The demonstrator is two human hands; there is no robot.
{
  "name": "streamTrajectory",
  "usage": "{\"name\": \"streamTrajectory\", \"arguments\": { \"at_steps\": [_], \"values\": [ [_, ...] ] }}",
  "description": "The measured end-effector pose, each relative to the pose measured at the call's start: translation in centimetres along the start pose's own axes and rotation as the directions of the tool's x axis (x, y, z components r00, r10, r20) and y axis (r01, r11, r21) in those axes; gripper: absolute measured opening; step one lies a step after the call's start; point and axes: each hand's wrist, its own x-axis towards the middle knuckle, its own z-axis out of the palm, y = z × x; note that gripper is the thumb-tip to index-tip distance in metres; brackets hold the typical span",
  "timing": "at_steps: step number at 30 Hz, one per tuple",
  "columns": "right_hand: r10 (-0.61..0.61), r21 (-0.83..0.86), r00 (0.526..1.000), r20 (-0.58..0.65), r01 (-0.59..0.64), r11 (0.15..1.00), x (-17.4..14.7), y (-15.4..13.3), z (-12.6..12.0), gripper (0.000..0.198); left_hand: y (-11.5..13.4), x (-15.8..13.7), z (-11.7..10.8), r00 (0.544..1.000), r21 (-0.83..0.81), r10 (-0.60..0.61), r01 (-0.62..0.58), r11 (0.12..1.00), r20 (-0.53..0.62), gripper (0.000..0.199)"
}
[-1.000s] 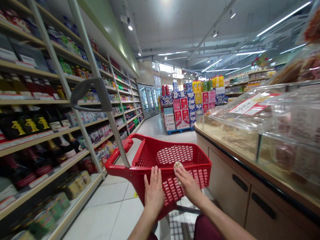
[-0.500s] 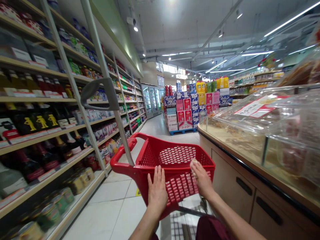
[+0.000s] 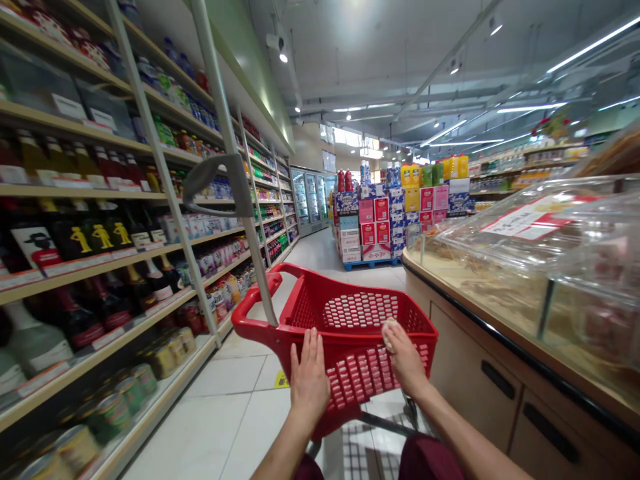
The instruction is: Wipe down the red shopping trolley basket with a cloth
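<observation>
A red plastic shopping cart (image 3: 300, 347) with a perforated basket stands sideways in front of me. My left hand (image 3: 310, 380) lies flat against the near side of the basket, its fingers stretched up to the rim. At the basket's right end, my right hand (image 3: 407, 363) presses a crumpled whitish cloth (image 3: 389, 332) to the rim. Most of the cloth is hidden under the fingers. A metal pole (image 3: 259, 267) with a grey loop handle (image 3: 244, 187) rises by the cart's push bar; its lower end is hidden behind the cart's frame.
Shelves (image 3: 90, 263) of bottles and cans line the left. On the right runs a wooden counter (image 3: 465, 347) with clear covers (image 3: 530, 213) over food. Stacked drink cartons (image 3: 375, 227) on a blue pallet stand ahead, with glass-door fridges (image 3: 310, 197) beyond. Light tiles (image 3: 215, 427) cover the floor.
The whole view has shifted a little, so shelves, cart and counter appear farther right. My left hand stays flat on the basket, and my right hand keeps the cloth at the rim.
</observation>
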Motion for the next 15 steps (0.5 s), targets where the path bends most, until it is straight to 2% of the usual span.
{"name": "streamTrajectory", "arguments": {
  "at_steps": [3, 5, 6, 8, 10, 11, 12, 13, 15],
  "values": [
    [-0.225, 0.122, 0.969, 0.101, 0.212, 0.970, 0.7, -4.7, 1.8, 0.059, 0.4, 0.1, -0.1, 0.999, -0.026, 0.053, -0.053, 0.998, 0.003, 0.063],
    [-0.308, 0.172, 0.944, 0.119, 0.286, 0.943, 0.8, -6.5, 2.3, 0.059, -0.6, 0.3, -0.6, 0.997, -0.049, 0.071, -0.072, 0.996, -0.023, 0.060],
    [-0.314, 0.174, 0.942, 0.117, 0.292, 0.940, 0.6, -6.4, 2.2, 0.058, -1.7, 0.3, -1.0, 0.997, -0.051, 0.045, -0.048, 0.998, -0.058, 0.059],
    [-0.270, 0.141, 0.957, 0.104, 0.255, 0.957, 0.0, -4.3, 1.5, 0.057, -4.8, 0.5, -2.1, 0.984, -0.034, -0.081, 0.077, 0.996, -0.158, 0.057],
    [-0.183, 0.088, 0.980, 0.077, 0.176, 0.980, -0.6, -1.5, 0.7, 0.057, -8.6, 0.8, -3.2, 0.942, -0.002, -0.230, 0.237, 0.972, -0.243, 0.057],
    [-0.141, 0.070, 0.988, 0.055, 0.137, 0.988, -0.6, -0.6, 0.5, 0.058, -10.3, 0.9, -3.6, 0.936, 0.013, -0.257, 0.268, 0.963, -0.242, 0.058],
    [-0.117, 0.066, 0.993, 0.030, 0.115, 0.991, -0.4, -0.4, 0.4, 0.059, -11.7, 1.1, -3.9, 0.947, 0.025, -0.240, 0.251, 0.968, -0.213, 0.058],
    [-0.119, 0.080, 0.993, 0.007, 0.118, 0.990, 0.2, -1.1, 0.5, 0.059, -12.8, 1.4, -4.1, 0.959, 0.033, -0.222, 0.232, 0.972, -0.178, 0.057],
    [-0.211, 0.150, 0.977, -0.032, 0.214, 0.965, 2.2, -4.9, 1.0, 0.058, -13.9, 1.8, -4.2, 0.975, 0.034, -0.190, 0.195, 0.980, -0.112, 0.055]
  ]
}}
